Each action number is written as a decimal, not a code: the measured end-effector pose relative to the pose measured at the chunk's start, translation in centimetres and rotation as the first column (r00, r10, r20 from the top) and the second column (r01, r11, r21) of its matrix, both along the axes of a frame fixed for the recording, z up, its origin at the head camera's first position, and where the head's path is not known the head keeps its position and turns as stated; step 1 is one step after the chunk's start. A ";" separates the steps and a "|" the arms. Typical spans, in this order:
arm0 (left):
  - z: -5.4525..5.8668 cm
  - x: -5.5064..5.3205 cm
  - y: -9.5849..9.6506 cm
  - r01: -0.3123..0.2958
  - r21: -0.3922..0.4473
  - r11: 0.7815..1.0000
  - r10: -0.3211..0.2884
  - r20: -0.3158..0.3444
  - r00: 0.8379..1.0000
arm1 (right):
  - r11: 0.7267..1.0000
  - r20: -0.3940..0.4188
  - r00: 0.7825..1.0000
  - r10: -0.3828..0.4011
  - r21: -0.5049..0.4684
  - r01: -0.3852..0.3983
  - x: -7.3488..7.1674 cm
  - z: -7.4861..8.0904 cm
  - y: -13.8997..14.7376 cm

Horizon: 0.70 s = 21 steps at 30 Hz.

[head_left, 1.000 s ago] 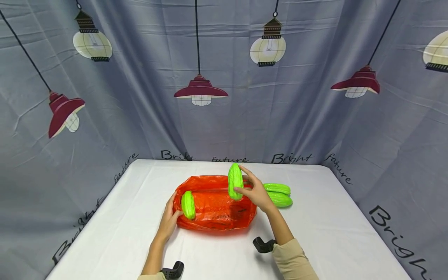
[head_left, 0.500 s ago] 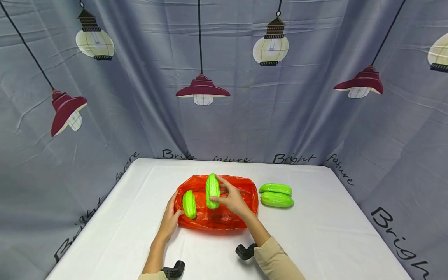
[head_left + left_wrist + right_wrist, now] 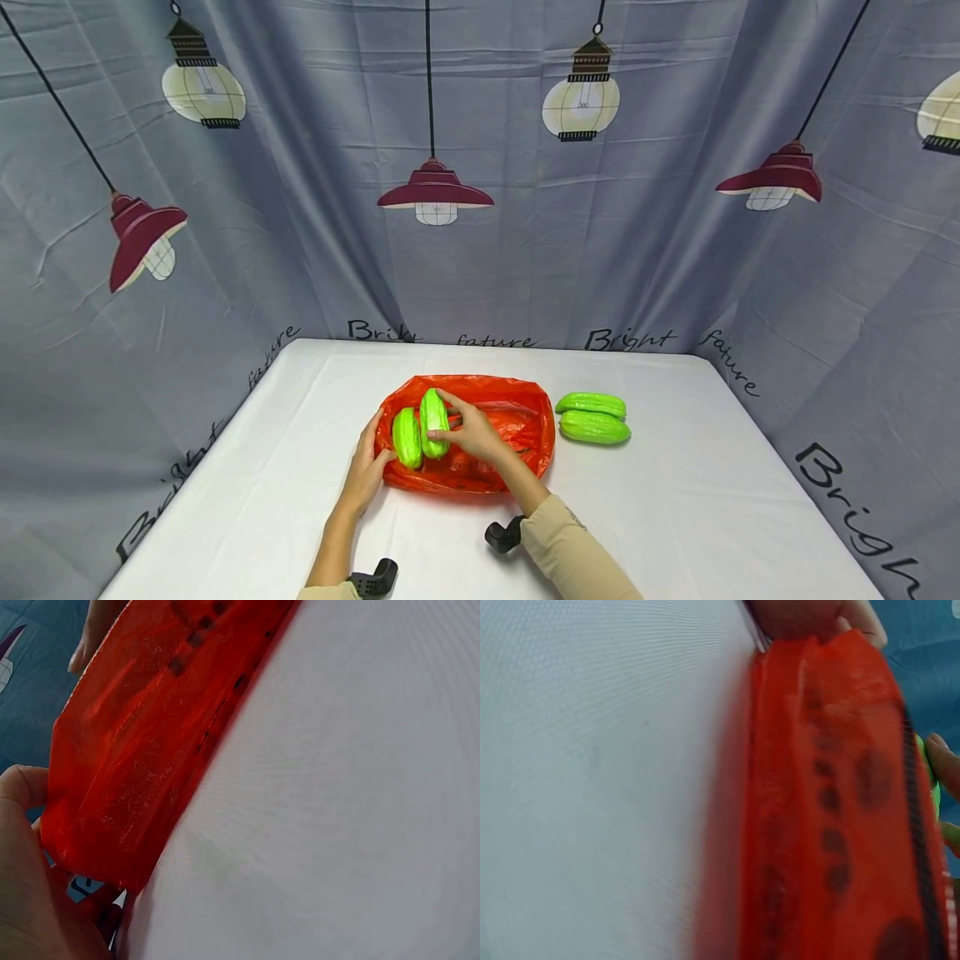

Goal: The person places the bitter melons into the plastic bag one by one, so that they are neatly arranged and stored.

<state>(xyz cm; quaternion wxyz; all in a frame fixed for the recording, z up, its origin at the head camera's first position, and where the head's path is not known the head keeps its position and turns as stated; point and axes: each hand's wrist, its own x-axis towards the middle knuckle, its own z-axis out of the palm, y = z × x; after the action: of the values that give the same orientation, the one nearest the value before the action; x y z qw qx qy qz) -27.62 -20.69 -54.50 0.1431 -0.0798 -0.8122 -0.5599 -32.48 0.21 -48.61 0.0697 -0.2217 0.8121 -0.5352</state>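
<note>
An open red plastic bag [image 3: 480,483] lies spread on the white table, its mouth facing up. My left hand [image 3: 363,467] grips its left rim; in the left wrist view the thumb [image 3: 26,784] hooks over the edge. Inside the bag's left end rests one bright green, ridged gourd [image 3: 407,437]. My right hand [image 3: 474,429] pinches a second green gourd [image 3: 433,423] between thumb and fingers, upright, just right of the first one. Whether the held gourd touches the bag's bottom I cannot tell. In the right wrist view the bag's side [image 3: 840,810] hides most of it.
Two more green gourds, a rear one [image 3: 591,405] and a front one [image 3: 595,427], lie side by side on the table [image 3: 697,500] right of the bag. A grey curtain [image 3: 480,275] with printed lamps hangs behind the table's far edge.
My right hand has carried its gourd leftward and down, from over the bag's right part to beside the gourd inside. My left hand keeps its hold on the rim.
</note>
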 end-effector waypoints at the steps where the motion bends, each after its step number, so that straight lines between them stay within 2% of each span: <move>1: 0.0 0.0 0.0 0.000 -0.004 1.000 0.000 0.002 1.000 | 1.000 0.009 1.000 0.004 -0.002 -0.004 0.0 -0.2 -0.1; 6: 0.1 0.0 0.1 -0.004 -0.018 1.000 0.004 -0.012 1.000 | 1.000 0.023 1.000 0.013 0.002 -0.013 -0.3 -1.1 -0.4; 15: 0.0 0.0 0.0 -0.008 -0.010 1.000 0.008 -0.013 1.000 | 1.000 0.050 0.999 0.023 0.015 -0.024 -0.5 -1.8 -0.4; 21: 0.0 0.1 0.0 -0.009 -0.014 1.000 0.009 -0.017 1.000 | 0.998 0.033 0.999 0.039 0.046 -0.041 -0.5 -2.1 -0.3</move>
<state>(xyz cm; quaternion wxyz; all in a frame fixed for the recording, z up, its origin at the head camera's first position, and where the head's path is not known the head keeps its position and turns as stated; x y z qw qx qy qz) -27.54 -20.70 -54.55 0.1520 -0.0818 -0.8151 -0.5530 -32.94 -0.11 -50.75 0.0985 -0.2276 0.8185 -0.5182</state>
